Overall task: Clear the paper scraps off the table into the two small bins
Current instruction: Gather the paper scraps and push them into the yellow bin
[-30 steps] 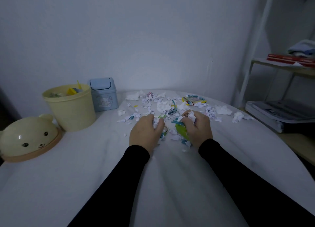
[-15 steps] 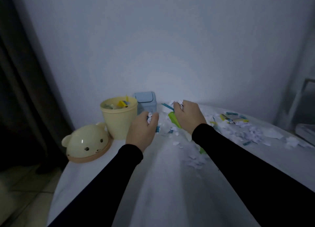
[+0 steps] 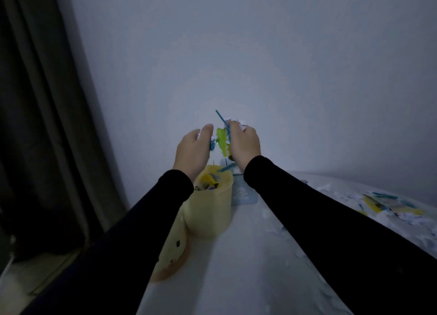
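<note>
above the yellow bin (image 3: 208, 210), the left hand (image 3: 192, 152) and right hand (image 3: 243, 145) clench a bundle of paper scraps (image 3: 221, 140) between them.

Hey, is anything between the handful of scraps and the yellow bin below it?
Nothing visible. Both the left hand and right hand hold the scraps above the yellow bin, whose open top faces up, with its bear-faced lid off beside it. One blue strip already dangles near the rim.
</note>
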A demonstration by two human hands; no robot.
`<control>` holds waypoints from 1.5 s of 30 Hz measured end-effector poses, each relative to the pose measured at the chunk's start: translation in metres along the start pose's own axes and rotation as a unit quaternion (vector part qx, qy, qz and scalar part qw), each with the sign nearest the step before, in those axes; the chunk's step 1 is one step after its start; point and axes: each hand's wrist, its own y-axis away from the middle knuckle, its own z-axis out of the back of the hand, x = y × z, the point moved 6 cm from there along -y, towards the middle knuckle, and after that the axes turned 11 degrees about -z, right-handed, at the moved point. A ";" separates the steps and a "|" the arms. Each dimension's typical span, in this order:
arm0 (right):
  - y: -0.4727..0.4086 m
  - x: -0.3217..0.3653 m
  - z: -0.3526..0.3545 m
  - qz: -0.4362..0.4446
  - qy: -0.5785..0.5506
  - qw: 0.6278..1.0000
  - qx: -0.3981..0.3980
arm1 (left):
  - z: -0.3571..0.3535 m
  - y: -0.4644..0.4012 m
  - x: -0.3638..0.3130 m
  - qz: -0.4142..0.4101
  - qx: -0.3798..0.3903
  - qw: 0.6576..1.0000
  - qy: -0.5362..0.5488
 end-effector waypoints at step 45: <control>-0.016 -0.059 -0.038 0.009 0.122 0.981 0.148 | 0.004 -0.022 0.062 -0.021 -0.053 0.994 -0.092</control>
